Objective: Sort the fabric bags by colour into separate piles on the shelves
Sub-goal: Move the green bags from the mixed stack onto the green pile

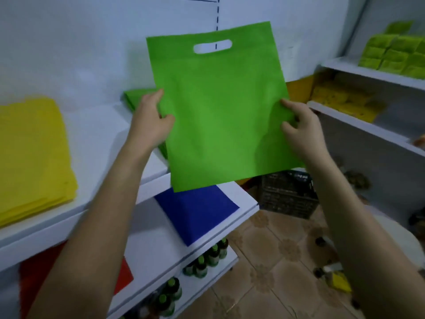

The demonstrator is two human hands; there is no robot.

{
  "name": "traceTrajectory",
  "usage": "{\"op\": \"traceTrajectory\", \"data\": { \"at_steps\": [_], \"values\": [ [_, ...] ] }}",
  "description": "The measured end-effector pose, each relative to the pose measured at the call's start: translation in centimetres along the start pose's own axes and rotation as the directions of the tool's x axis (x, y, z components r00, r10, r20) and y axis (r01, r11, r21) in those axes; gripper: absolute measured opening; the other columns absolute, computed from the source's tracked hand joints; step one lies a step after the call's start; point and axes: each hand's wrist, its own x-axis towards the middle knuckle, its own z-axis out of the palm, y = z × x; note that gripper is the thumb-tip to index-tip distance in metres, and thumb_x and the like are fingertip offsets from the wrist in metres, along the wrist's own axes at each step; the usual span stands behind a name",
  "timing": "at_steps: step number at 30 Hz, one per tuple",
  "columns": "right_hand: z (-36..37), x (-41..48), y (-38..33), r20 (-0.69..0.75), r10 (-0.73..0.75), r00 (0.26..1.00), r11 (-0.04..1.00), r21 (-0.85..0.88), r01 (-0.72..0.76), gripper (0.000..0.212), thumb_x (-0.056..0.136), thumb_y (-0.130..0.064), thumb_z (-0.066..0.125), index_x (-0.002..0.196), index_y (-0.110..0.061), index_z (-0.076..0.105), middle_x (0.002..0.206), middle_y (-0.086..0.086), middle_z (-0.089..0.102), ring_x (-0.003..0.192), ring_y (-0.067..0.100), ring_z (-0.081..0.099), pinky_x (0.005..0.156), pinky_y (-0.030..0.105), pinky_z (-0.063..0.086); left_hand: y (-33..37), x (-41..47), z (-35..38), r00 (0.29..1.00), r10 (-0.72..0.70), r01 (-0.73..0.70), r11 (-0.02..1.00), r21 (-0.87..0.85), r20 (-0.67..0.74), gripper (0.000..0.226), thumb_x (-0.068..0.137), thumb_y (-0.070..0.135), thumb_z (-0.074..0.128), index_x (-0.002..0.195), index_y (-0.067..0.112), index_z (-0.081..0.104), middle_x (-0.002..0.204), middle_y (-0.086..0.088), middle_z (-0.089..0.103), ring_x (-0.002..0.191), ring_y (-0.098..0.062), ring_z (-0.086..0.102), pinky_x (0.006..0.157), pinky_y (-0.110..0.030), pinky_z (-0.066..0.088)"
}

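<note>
I hold a flat green fabric bag (pixel 218 107) with a cut-out handle upright in front of me, over the top shelf's right end. My left hand (pixel 153 122) grips its left edge and my right hand (pixel 299 125) pinches its right edge. Behind it, a pile of green bags (pixel 135 97) lies on the top shelf (pixel 101 134), mostly hidden. A thick yellow bag pile (pixel 32 157) sits at that shelf's left. One shelf down lie a blue bag (pixel 197 212) and, further left, a red bag (pixel 39 275), partly covered by my left arm.
Green-capped dark bottles (pixel 207 259) stand on the lowest shelf. To the right, another shelf unit (pixel 372 74) holds lime-green and yellow packets. A dark plastic crate (pixel 287 194) sits on the tiled floor, with small loose items scattered at the right.
</note>
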Motion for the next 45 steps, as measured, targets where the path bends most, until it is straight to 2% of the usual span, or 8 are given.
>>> {"op": "traceTrajectory", "data": {
  "at_steps": [8,13,16,27,33,39,42,45],
  "values": [
    [7.7,12.7,1.1,0.258,-0.08,0.963,0.992,0.119,0.05,0.048,0.085,0.002,0.047,0.132,-0.011,0.051,0.099,0.005,0.048,0.061,-0.004,0.034,0.056,0.007,0.031,-2.7,6.4,-0.1,0.931,-0.268,0.291,0.955,0.063,-0.247,0.052,0.081,-0.006,0.053,0.131,0.001,0.046,0.133,-0.016,0.05,0.117,-0.026,0.052,0.1,-0.033,0.041],
    [11.6,13.6,2.4,0.403,-0.059,0.913,0.997,0.073,0.032,0.046,0.085,0.0,0.048,0.131,-0.009,0.052,0.125,0.019,0.057,0.09,0.019,0.053,0.086,0.026,0.037,-5.0,5.5,1.4,0.872,-0.333,0.393,0.913,0.107,-0.359,0.034,0.08,-0.004,0.056,0.113,0.002,0.06,0.114,-0.017,0.063,0.104,-0.027,0.059,0.089,-0.026,0.041],
    [12.4,13.5,3.1,0.428,-0.054,0.902,0.996,0.087,0.018,0.045,0.085,-0.001,0.049,0.13,-0.009,0.053,0.126,0.019,0.057,0.112,0.03,0.053,0.09,0.025,0.035,-5.4,5.0,2.0,0.891,-0.315,0.394,0.895,0.21,-0.327,0.029,0.082,-0.003,0.055,0.109,0.002,0.064,0.11,-0.017,0.065,0.098,-0.028,0.06,0.085,-0.023,0.038],
    [12.5,13.7,3.9,0.446,-0.05,0.894,0.988,0.152,-0.02,0.045,0.084,-0.001,0.049,0.129,-0.009,0.054,0.127,0.017,0.055,0.112,0.029,0.053,0.091,0.026,0.037,-4.6,4.2,2.4,0.897,-0.303,0.399,0.868,0.295,-0.322,0.026,0.086,0.004,0.053,0.109,0.004,0.066,0.107,-0.017,0.066,0.098,-0.028,0.06,0.085,-0.023,0.039],
    [13.2,14.2,4.7,0.457,-0.031,0.889,0.971,0.226,-0.082,0.044,0.083,-0.002,0.051,0.125,-0.012,0.056,0.123,0.018,0.057,0.063,0.014,0.05,0.067,0.027,0.041,-5.0,4.2,2.4,0.9,-0.301,0.391,0.877,0.28,-0.316,0.027,0.085,0.005,0.054,0.11,0.007,0.065,0.106,-0.016,0.064,0.096,-0.026,0.06,0.08,-0.021,0.038],
    [12.4,15.2,5.0,0.556,0.081,0.828,0.877,0.355,-0.323,0.041,0.084,-0.002,0.057,0.124,-0.011,0.057,0.113,0.011,0.058,0.075,0.019,0.055,0.056,0.012,0.044,-4.8,3.6,2.2,0.91,-0.241,0.343,0.895,0.286,-0.337,0.025,0.085,0.007,0.056,0.109,0.006,0.065,0.118,-0.016,0.056,0.099,-0.025,0.059,0.082,-0.019,0.037],
    [10.8,15.9,4.4,0.644,0.051,0.764,0.834,0.394,-0.387,0.041,0.086,-0.004,0.058,0.127,-0.005,0.053,0.115,0.016,0.056,0.091,0.019,0.053,0.073,0.018,0.045,-3.6,3.0,1.7,0.897,-0.192,0.29,0.935,0.202,-0.399,0.025,0.087,0.007,0.054,0.111,0.007,0.063,0.119,-0.014,0.056,0.103,-0.024,0.056,0.086,-0.021,0.038],
    [9.1,15.6,2.8,0.535,-0.025,0.845,0.904,0.374,-0.21,0.04,0.087,-0.011,0.06,0.126,-0.011,0.054,0.114,0.01,0.054,0.093,0.014,0.053,0.08,0.022,0.039,-1.9,1.7,1.0,0.895,-0.134,0.215,0.965,0.149,-0.427,0.027,0.088,0.007,0.053,0.114,0.007,0.06,0.117,-0.01,0.058,0.105,-0.02,0.055,0.086,-0.021,0.039]
  ]
}}
